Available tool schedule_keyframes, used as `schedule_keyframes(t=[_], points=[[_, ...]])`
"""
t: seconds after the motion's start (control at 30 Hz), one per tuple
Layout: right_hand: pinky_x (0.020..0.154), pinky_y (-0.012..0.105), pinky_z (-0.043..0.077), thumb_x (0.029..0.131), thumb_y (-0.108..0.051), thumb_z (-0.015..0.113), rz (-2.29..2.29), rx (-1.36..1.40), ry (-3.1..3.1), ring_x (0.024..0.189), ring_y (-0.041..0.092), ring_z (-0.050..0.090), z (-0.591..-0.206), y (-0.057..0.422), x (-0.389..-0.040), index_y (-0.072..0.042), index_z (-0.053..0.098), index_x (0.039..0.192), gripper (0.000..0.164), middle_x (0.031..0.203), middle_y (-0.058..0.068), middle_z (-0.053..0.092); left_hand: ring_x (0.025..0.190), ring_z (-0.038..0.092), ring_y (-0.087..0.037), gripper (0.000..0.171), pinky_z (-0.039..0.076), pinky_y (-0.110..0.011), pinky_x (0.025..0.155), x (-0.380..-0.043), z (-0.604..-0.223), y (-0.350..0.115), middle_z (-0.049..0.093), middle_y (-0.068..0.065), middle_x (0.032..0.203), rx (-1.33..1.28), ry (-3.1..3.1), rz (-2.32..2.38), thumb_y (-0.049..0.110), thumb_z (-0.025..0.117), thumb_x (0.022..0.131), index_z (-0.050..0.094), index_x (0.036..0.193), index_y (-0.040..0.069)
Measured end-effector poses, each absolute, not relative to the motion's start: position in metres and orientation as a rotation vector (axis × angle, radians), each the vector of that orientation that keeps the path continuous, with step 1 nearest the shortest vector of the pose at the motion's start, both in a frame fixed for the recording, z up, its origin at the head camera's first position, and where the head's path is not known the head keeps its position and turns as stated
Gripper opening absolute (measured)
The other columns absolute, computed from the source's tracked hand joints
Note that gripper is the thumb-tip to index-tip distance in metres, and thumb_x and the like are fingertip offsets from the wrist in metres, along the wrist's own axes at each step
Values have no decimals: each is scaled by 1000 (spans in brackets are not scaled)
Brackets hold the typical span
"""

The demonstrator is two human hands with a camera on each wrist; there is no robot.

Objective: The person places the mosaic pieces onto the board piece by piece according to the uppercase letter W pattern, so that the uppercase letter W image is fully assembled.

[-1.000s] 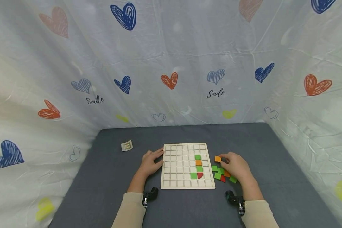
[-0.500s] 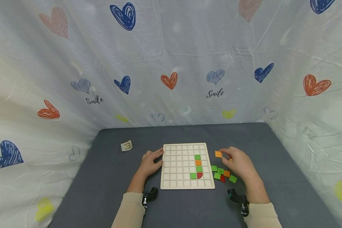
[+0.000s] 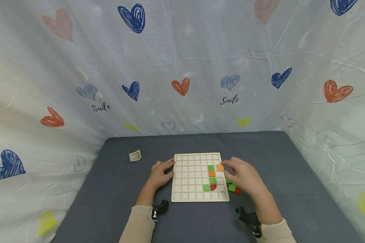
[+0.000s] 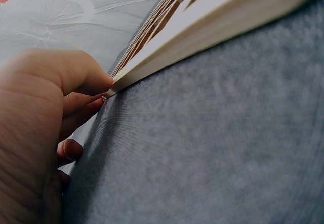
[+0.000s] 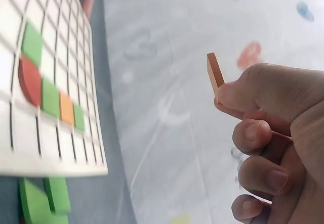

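My right hand [image 3: 241, 175] pinches an orange square tile [image 3: 220, 167] between thumb and forefinger, over the right side of the wooden grid board [image 3: 200, 199]. In the right wrist view the same orange tile [image 5: 214, 76] stands out past the fingertips, the other fingers curled below. My left hand [image 3: 159, 174] lies at the board's left edge, its fingertips and thumb touching the rim. On the grid sit a green tile [image 3: 211, 167], an orange tile [image 3: 211, 173], further green tiles and a red rounded piece [image 3: 213, 187].
Several loose tiles lie right of the board, partly hidden by my right hand; a green tile [image 3: 232, 188] and a red piece [image 3: 237, 191] show. A small printed paper [image 3: 135, 155] lies on the dark grey table [image 3: 194, 222] at the back left. A heart-print curtain [image 3: 158, 67] surrounds the table.
My right hand lifts the orange tile from above the loose pile, then moves left with it over the board's right edge. The left hand stays in place.
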State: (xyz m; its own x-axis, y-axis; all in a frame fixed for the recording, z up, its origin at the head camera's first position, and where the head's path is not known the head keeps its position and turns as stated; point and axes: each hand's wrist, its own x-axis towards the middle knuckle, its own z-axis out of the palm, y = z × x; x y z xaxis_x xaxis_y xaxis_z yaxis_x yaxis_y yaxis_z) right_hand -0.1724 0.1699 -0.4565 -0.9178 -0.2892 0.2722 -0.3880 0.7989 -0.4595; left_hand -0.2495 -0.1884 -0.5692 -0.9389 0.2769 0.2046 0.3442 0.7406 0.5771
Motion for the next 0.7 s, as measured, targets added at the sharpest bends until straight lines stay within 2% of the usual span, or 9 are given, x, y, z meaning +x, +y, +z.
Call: schedule_keyframes(t=[0.27, 0.47, 0.63, 0.7], points=[[57, 25, 35, 87, -13, 80, 770, 766, -2714, 68, 6, 40, -459, 146, -167, -14, 77, 116, 29, 79, -9, 48, 93, 45, -18, 52, 33, -46, 91, -250, -569, -188, 52, 2, 153, -493, -2831, -986, 22, 68, 96, 61, 146, 13], [55, 23, 37, 87, -14, 78, 759, 864, -2698, 65, 2, 41, -469, 130, -165, -18, 78, 112, 25, 83, -12, 53, 95, 46, -19, 51, 34, -47, 90, -250, -568, -188, 53, 1, 153, -490, -2829, -975, 21, 67, 95, 62, 145, 12], [55, 23, 39, 88, -19, 79, 717, 885, -2728, 60, 1, 41, -480, 118, -167, -18, 79, 111, 23, 88, -6, 61, 95, 46, -19, 52, 34, -47, 91, -250, -568, -188, 53, 2, 153, -486, -2832, -994, 22, 67, 95, 61, 145, 12], [54, 24, 38, 88, -19, 78, 699, 881, -2752, 59, 1, 39, -485, 114, -168, -18, 79, 110, 22, 85, -7, 59, 94, 46, -18, 51, 34, -47, 91, -249, -568, -188, 53, 2, 153, -486, -2830, -998, 21, 67, 95, 62, 145, 12]])
